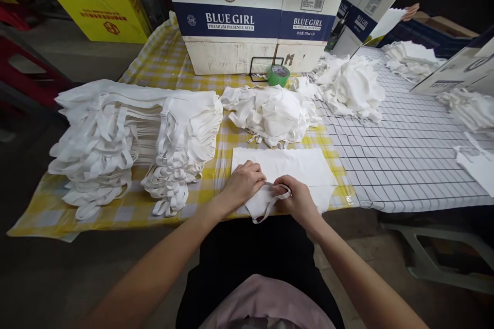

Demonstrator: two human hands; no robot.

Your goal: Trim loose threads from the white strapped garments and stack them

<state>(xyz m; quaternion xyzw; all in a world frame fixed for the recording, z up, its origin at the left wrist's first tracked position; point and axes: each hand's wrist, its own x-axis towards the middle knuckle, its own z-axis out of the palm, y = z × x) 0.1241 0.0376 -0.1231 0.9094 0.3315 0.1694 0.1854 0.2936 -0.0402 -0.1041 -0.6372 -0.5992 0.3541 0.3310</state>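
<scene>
At the front edge of the table, my left hand (244,182) has its fingers closed on a small white cloth piece (258,202). Just right of it, my right hand (296,196) pinches a narrow white strap (266,213) that loops down from this cloth. The fingertips of both hands are close together and partly hide the cloth between them. Under and behind the hands lies a flat white fabric panel (304,162). A crumpled heap of white cloth pieces (274,112) sits just beyond the panel.
Tall stacks of white strapped cloth pieces (181,133) stand at left on the yellow checked tablecloth (208,204). Behind are a beer carton (247,54) and green tape (278,75). More white heaps (355,87) lie at right. Another person's hand (409,12) shows far right.
</scene>
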